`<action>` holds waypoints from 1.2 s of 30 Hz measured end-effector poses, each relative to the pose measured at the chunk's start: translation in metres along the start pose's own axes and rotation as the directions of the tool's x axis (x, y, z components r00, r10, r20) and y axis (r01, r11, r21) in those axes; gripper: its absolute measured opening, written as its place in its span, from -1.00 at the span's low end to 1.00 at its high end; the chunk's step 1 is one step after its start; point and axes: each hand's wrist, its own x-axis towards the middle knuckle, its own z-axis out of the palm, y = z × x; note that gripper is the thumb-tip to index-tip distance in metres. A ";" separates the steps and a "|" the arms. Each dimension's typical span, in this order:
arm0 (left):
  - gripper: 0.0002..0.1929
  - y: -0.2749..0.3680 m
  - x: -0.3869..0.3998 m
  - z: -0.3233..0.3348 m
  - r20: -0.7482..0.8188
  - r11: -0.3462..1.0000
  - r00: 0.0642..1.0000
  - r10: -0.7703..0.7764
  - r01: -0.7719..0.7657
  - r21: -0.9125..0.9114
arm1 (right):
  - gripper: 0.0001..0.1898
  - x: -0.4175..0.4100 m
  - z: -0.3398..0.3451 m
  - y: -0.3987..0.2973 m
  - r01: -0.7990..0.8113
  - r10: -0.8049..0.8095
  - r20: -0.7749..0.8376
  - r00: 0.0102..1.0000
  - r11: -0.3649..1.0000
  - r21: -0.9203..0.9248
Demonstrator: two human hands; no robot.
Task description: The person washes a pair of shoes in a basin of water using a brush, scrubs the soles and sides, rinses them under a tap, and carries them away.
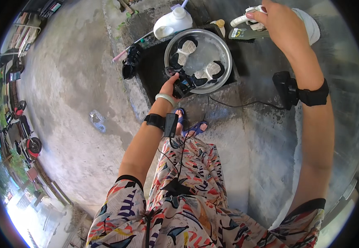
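Note:
My left hand [170, 86] grips a black strappy sandal [184, 83] over the near left rim of a round metal basin [229, 66]. Inside the basin, two black shoes with pale soles [188, 47] [213, 68] lie sole up in shallow, cloudy water. My right hand [282, 26] is raised at the upper right, thumb and fingers closed on a white plastic fitting, seemingly a tap [241, 20]. Below that hand lies a green-backed brush [244, 34] with a sticker on it. Another black sandal [131, 61] rests on the ledge left of the basin.
The basin sits in a dark, square concrete trough [154, 62]. Behind it are a white plastic jug [173, 24] and a yellow-capped bottle [220, 26]. A pink-ended stick [126, 52] leans nearby. White cloth [310, 26] lies beyond my right hand. A cable [247, 105] hangs from my right wrist device.

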 end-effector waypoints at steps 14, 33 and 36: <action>-0.08 -0.013 -0.019 0.010 -0.017 0.506 0.706 0.708 -0.490 0.710 | -0.51 -0.205 0.171 0.036 -0.504 0.383 0.329 0.863 0.628 0.592; -0.08 -0.045 -0.012 -0.005 0.507 -0.471 0.074 0.859 -0.271 0.839 | -0.65 -0.326 0.363 -0.149 -0.495 -0.046 0.604 0.796 0.526 0.691; -0.09 -0.034 0.009 -0.034 0.518 -0.470 0.044 0.854 -0.358 0.807 | -0.63 -0.316 0.413 -0.202 -0.312 -0.136 0.488 0.862 0.616 0.724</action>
